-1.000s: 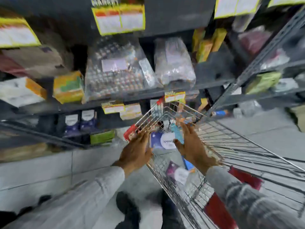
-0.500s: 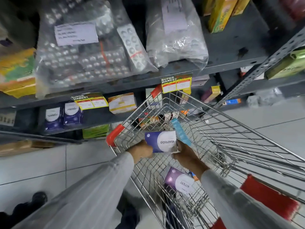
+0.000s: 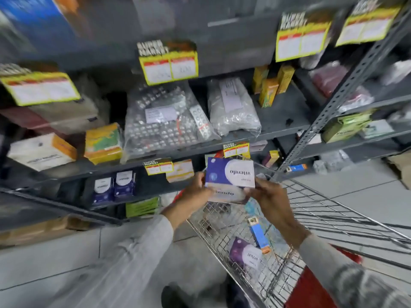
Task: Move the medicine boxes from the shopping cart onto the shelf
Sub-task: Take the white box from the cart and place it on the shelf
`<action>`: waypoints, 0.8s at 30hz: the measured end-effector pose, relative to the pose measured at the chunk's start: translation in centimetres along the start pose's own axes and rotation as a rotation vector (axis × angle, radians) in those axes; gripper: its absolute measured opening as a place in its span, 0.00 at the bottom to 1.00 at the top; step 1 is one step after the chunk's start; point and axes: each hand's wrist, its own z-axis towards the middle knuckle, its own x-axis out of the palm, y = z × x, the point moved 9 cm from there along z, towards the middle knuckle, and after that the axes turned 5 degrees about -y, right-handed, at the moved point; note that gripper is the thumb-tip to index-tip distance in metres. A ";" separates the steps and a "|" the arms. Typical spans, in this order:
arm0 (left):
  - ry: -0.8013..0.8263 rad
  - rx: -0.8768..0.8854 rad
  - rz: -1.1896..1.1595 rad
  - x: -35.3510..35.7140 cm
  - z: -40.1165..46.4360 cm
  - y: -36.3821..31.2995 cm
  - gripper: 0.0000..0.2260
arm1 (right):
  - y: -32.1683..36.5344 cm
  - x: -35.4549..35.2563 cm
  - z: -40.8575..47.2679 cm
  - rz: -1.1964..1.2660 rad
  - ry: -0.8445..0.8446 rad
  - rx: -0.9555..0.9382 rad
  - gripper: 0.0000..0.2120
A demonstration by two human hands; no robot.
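Observation:
Both hands hold a purple and white medicine box (image 3: 230,173) above the front of the wire shopping cart (image 3: 315,210). My left hand (image 3: 196,192) grips its left end and my right hand (image 3: 268,196) its right end. Under it a second, similar box shows between my hands; which hand carries it I cannot tell. Inside the cart lie a purple box (image 3: 245,255) and a blue box (image 3: 258,233). On the low grey shelf (image 3: 155,187) to the left stand two matching purple boxes (image 3: 114,185).
Grey metal shelving fills the view, with bags of blister packs (image 3: 164,121), yellow and white cartons (image 3: 103,142) and yellow price tags (image 3: 169,63). A slanted perforated upright (image 3: 329,110) divides the shelf bays. The floor is grey tile (image 3: 55,258). My shoes show at the bottom.
Both hands have lifted the purple and white box up out of the cart toward the shelves. The view has tilted upward, showing more of the upper shelves.

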 end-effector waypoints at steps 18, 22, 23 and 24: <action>-0.147 0.628 -0.659 -27.0 -23.0 -16.3 0.20 | 42.7 -4.2 -11.0 0.360 -0.163 -0.564 0.13; -0.278 0.696 -0.629 -35.9 -25.2 -16.3 0.25 | 50.6 1.1 -10.1 0.341 -0.130 -0.667 0.12; -0.321 0.690 -0.626 -38.2 -25.5 -15.9 0.26 | 52.4 2.8 -9.6 0.341 -0.128 -0.685 0.11; -0.362 0.685 -0.628 -40.4 -25.6 -15.6 0.27 | 54.1 4.6 -9.1 0.338 -0.110 -0.694 0.12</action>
